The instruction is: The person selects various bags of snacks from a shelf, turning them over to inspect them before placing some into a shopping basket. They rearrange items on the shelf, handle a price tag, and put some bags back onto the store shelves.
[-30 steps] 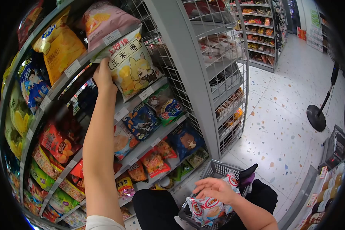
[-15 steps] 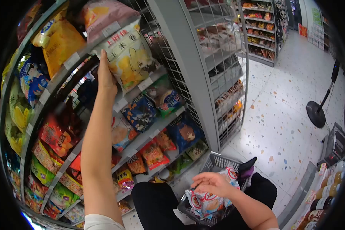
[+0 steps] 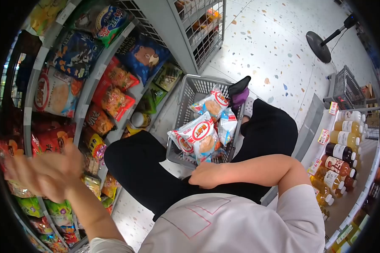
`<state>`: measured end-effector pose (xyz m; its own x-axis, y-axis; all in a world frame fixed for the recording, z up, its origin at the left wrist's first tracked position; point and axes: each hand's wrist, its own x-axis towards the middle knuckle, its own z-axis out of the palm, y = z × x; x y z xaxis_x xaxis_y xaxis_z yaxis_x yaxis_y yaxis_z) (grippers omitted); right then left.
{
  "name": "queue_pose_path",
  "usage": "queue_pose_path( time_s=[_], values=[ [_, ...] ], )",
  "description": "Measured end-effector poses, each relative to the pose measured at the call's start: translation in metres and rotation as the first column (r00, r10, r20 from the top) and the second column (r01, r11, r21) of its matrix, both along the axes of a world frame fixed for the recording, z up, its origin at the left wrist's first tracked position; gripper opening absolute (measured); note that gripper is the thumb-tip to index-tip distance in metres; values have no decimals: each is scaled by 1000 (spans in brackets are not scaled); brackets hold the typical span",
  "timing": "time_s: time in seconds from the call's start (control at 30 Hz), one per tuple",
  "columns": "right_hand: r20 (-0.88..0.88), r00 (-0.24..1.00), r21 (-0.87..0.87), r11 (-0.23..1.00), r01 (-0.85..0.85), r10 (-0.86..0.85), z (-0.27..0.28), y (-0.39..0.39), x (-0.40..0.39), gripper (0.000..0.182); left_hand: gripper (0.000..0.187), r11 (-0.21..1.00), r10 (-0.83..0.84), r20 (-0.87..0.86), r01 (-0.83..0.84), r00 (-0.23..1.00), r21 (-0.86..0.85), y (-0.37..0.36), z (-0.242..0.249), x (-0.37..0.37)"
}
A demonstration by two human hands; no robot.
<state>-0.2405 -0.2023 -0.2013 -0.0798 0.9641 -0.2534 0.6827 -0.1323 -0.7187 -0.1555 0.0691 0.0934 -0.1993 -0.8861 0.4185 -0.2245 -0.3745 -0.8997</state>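
My left hand (image 3: 44,175) is in front of the shelf at the left, blurred by motion, its fingers apart with nothing seen in them. Just behind it are red snack bags (image 3: 50,137). My right hand (image 3: 207,175) rests between my legs by the near end of a grey plastic basket (image 3: 176,114). Its fingers are curled, and whatever they hold, if anything, is hidden. Inside the basket lie several white, red and blue snack bags, among them a large front bag (image 3: 206,137) and another farther back (image 3: 211,103).
Snack shelves curve along the left, with a white-and-red bag (image 3: 57,95) and a dark blue bag (image 3: 143,57). Bottled drinks (image 3: 344,139) line a low shelf at the right. A black stand base (image 3: 318,46) and an empty-looking crate (image 3: 348,88) stand farther off.
My view has tilted down towards the basket. My left hand has come down from the pale corn-snack bag on the upper shelf. My right hand has drawn back from above the basket's bags.
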Motion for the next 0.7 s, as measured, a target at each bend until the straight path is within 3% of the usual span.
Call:
queue_pose_path(
  time_s=[0.03, 0.1, 0.17, 0.2, 0.23, 0.27, 0.3, 0.37, 0.43, 0.5, 0.53, 0.6, 0.7],
  values=[
    [-7, 1000, -6, 1000, -6, 6, 3, -3, 2, 22, 62, 973, 135, -293, -182, 947, -140, 13, -35, -35],
    [-3, 999, -248, 968, 39, -41, 14, -10, 27, 21, 57, 775, 275, -683, -576, 677, -259, 16, -85, -79],
    [113, 942, -128, 935, 329, -316, -17, -18, 58, 22, 55, 524, 256, -869, -817, 423, -243, 34, -139, -109],
    [135, 851, -98, 848, 521, -507, -21, -18, 77, 23, 53, 410, 223, -926, -891, 304, -194, 44, -166, -124],
    [178, 796, 26, 812, 584, -578, -36, -21, 95, 25, 53, 339, 181, -949, -922, 259, -187, 52, -194, -136],
    [151, 772, 122, 786, 606, -618, -49, -18, 110, 29, 53, 271, -42, -970, -931, 240, -242, 59, -221, -149],
    [121, 745, 218, 749, 625, -657, -60, -15, 120, 33, 47, 193, -85, -959, -940, 270, -282, 57, -247, -158],
    [113, 722, 256, 722, 643, -683, -80, -1, 125, 37, 41, 250, 111, -969, -950, 221, -188, 52, -249, -162],
    [99, 705, 295, 697, 653, -702, -99, 12, 129, 42, 34, 217, 51, -955, -937, 292, -275, 46, -246, -156],
    [14, 799, 100, 796, 597, -602, -116, 20, 128, 46, 32, 196, 74, -963, -951, 258, -240, 43, -245, -157],
    [15, 804, 111, 800, 589, -594, -117, 21, 125, 46, 31, 204, 85, -960, -947, 268, -247, 41, -243, -157],
    [31, 873, -35, 872, 488, -487, -110, 26, 132, 44, 29, 203, 70, -957, -943, 283, -264, 48, -248, -164],
    [-25, 876, 93, 871, 482, -482, -113, 23, 129, 19, 24, 153, 35, -957, -948, 288, -280, 48, -248, -171]
  ],
)
